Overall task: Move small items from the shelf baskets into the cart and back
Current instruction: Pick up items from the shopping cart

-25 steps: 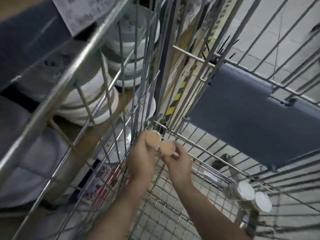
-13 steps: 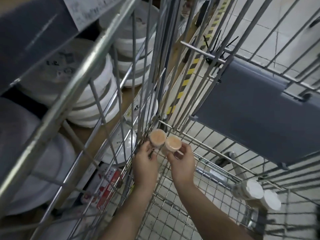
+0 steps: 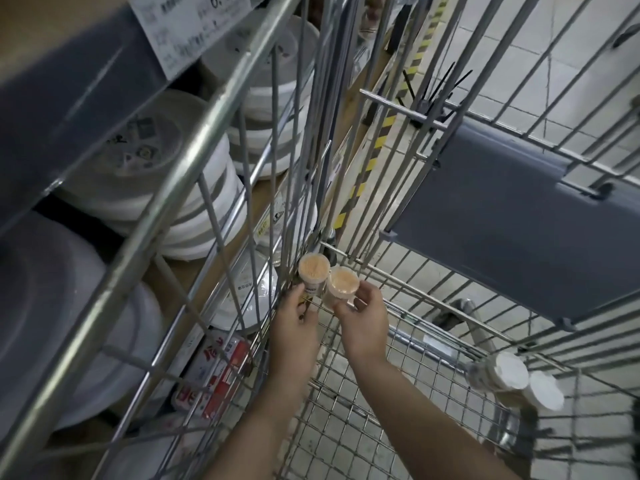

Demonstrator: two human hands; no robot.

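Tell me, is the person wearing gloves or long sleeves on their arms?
No. The left hand and the right hand are bare, with no gloves, rings or watch in sight. Both forearms are bare too, and no sleeve shows anywhere in the view.

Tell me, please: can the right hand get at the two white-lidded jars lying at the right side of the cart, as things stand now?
Probably not at once. The right hand already holds a toothpick jar. The white-lidded jars lie on the open cart floor with nothing between.

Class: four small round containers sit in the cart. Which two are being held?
The two toothpick jars with tan tops: left hand holds one, right hand the other. The two white-lidded tubs lie untouched.
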